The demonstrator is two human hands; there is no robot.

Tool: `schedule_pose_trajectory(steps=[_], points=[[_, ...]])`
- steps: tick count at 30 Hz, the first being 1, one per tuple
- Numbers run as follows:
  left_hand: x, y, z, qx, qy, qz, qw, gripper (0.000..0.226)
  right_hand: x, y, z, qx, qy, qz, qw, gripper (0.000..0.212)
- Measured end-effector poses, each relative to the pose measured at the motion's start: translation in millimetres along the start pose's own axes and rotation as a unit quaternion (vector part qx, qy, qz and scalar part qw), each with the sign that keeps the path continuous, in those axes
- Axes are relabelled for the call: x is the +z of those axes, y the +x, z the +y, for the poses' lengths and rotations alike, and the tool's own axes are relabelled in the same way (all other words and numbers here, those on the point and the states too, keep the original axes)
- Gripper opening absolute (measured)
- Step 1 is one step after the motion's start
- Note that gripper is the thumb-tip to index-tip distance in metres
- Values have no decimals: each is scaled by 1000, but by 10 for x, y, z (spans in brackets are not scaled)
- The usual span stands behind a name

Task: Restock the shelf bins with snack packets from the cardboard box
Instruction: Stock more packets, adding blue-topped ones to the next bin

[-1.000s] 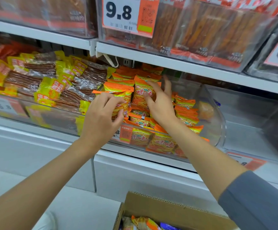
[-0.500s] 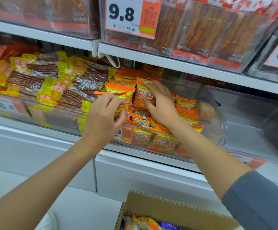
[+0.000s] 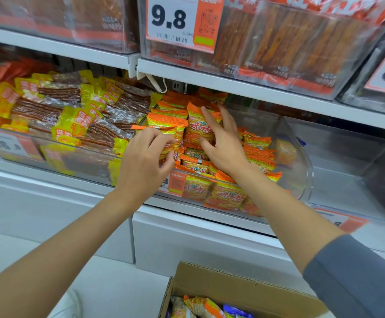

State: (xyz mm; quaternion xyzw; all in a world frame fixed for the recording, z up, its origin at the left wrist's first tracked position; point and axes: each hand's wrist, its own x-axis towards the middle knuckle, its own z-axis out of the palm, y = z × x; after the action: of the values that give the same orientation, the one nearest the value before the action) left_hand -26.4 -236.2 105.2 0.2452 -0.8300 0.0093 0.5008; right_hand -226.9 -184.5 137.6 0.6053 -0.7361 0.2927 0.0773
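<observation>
A clear shelf bin (image 3: 302, 173) holds several orange snack packets (image 3: 259, 154). My left hand (image 3: 144, 161) is at the bin's left front, its curled fingers and thumb pinching an orange packet (image 3: 167, 126) in the stack. My right hand (image 3: 223, 145) reaches into the middle of the bin, its spread fingers and thumb pressing on the front of an upright orange packet (image 3: 197, 131). The open cardboard box (image 3: 244, 283) sits at the bottom of the view, with a few packets (image 3: 201, 306) showing inside.
Left of the orange bin is a bin of yellow and brown packets (image 3: 72, 115). To the right stands an almost bare clear bin (image 3: 352, 161). The shelf above (image 3: 244, 88) hangs low over the bins and carries a 9.8 price tag (image 3: 175, 21).
My right hand's fingers curled over the upright packet half a second ago and have now spread out on it. My left hand has stayed at the stack's front.
</observation>
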Motion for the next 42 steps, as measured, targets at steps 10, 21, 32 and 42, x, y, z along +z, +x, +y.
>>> schedule_pose_trajectory(steps=[10,21,32,42], points=[[-80,20,49,-17,-24,-15,999,18,-47,-66,12,25,39,15,999,58],[-172,41,93,-44,-40,-39,997,16,-162,-259,-24,35,67,29,997,60],[-347,-457,1036,-135,-129,-148,971,18,-644,-1623,106,13,50,64,997,15],[80,-1946,1730,-289,-170,-403,852,16,-428,-3784,1084,200,43,-340,918,21]])
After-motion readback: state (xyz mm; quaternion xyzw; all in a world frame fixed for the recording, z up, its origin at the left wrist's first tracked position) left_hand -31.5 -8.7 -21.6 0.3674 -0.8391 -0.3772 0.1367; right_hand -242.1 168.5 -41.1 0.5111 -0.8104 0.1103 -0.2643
